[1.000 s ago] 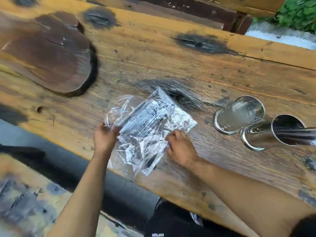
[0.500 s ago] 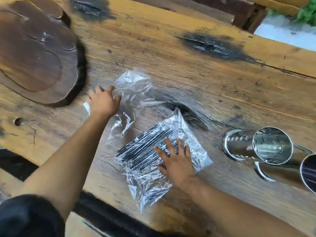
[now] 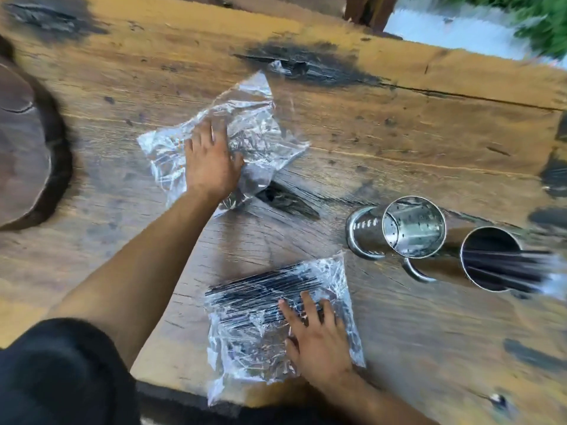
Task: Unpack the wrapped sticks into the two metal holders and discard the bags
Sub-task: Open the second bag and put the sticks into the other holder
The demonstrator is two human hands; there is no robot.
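A clear plastic bag of black wrapped sticks (image 3: 270, 305) lies near the table's front edge. My right hand (image 3: 316, 342) presses flat on it with fingers spread. Farther back, my left hand (image 3: 211, 157) rests on a crumpled empty clear bag (image 3: 254, 130); its fingers reach forward over the plastic. Two perforated metal holders stand at the right. The nearer-left holder (image 3: 414, 228) looks empty inside. The right holder (image 3: 491, 259) has black sticks (image 3: 515, 268) poking out toward the right.
The rough wooden table (image 3: 399, 133) has dark burnt patches. A dark round wooden slab (image 3: 24, 154) lies at the left edge. Greenery and a pale ledge show past the table's far right corner.
My left hand has carried the empty bag away from the stick bag, farther back on the table. My right hand stays flat on the stick bag.
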